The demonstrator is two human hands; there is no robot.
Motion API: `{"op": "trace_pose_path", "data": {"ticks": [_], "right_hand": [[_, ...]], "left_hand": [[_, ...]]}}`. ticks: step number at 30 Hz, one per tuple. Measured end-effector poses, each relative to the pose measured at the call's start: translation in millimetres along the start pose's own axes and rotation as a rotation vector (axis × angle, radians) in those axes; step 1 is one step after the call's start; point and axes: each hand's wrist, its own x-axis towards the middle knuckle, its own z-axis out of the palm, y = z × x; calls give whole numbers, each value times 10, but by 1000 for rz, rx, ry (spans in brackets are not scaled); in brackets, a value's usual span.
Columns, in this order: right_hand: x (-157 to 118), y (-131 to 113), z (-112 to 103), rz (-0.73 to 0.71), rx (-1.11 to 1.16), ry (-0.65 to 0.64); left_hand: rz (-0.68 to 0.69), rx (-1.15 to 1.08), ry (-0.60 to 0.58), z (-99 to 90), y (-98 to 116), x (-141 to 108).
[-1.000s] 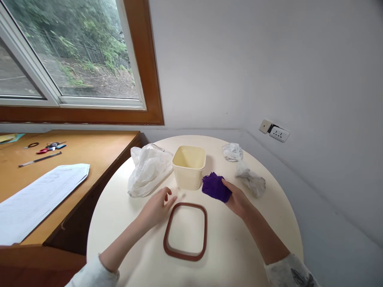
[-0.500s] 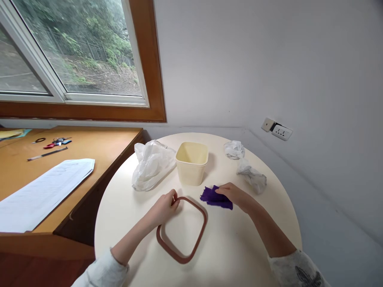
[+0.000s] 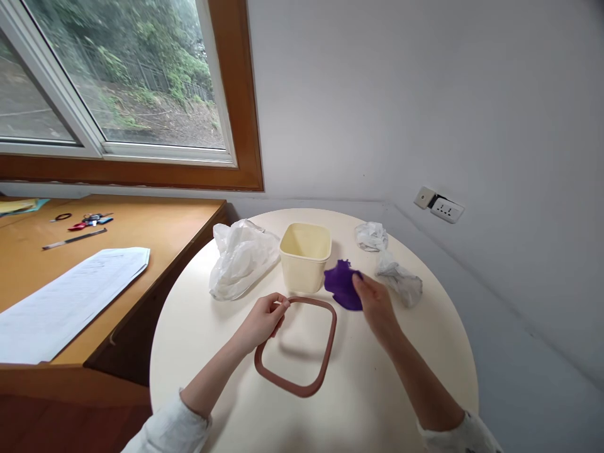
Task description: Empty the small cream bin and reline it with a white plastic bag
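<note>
My left hand (image 3: pixel 264 321) is closed on the upper left corner of a brown rounded-square ring (image 3: pixel 329 352), which looks like a bin's rim frame. The ring is tilted, and a shadow shows beneath it. In my right hand (image 3: pixel 376 304) a crumpled purple plastic bag (image 3: pixel 343 286) is pinched between thumb and fingers, held above the table. Just beyond both hands stands a cream square bin (image 3: pixel 306 267), upright, its opening facing up. Part of the bag in my right palm is hidden.
On the round white table (image 3: pixel 198 377), a clear plastic bag (image 3: pixel 243 261) lies left of the bin. Two crumpled whitish bags (image 3: pixel 371 237) (image 3: pixel 401 282) lie to the right. A wooden desk (image 3: pixel 184 217) at left bears papers (image 3: pixel 89 296), a pen (image 3: pixel 74 239) and keys (image 3: pixel 94 219).
My right hand has lifted the purple bag off the table. My left hand has raised the brown ring and shifted it slightly up and right, towards the bin.
</note>
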Motion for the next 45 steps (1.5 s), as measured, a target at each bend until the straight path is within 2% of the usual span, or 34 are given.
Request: {"op": "trace_pose_path", "data": {"ticks": [1,4,5,6,11,17,21,24,26,30,33,37,39,41,45], "right_hand": [[-49,-26,59,-64,-39,-92],[-171,-89,221,-180,-244,-485],[-193,-94,266,-188,-292,-570],[-202,-87,308,-193,-326,-600],[-122,94,486,-246,-489,-390],[-40,262,552,-326,-552,-392],[-58,306,494,-334,-559,-332],[-109,376,433,-270,-531,-242],[-156,450,416,-173,-475,-170],[-241,578,452,40,-169,-86],[-267,575,487,17,-128,-38],[-257,469,546,-244,-398,-81],[-238,417,596,-336,-478,-126],[-214,386,640,-380,-499,-140],[-194,425,640,-385,-464,-118]], "left_hand": [[3,3,3,21,-6,12],[55,7,10,74,-29,50],[82,10,10,88,-35,59],[107,16,11,101,-40,65],[160,46,17,158,-18,54],[144,0,6,183,24,30],[181,-15,110,166,13,9],[202,-15,257,142,22,-50],[229,-29,347,142,31,-108],[298,-71,418,160,48,-212],[252,-47,358,102,94,-241],[49,85,29,-40,201,-211],[-6,155,-111,-69,231,-183],[23,172,-129,-65,237,-158],[71,12,45,-35,213,-144]]}}
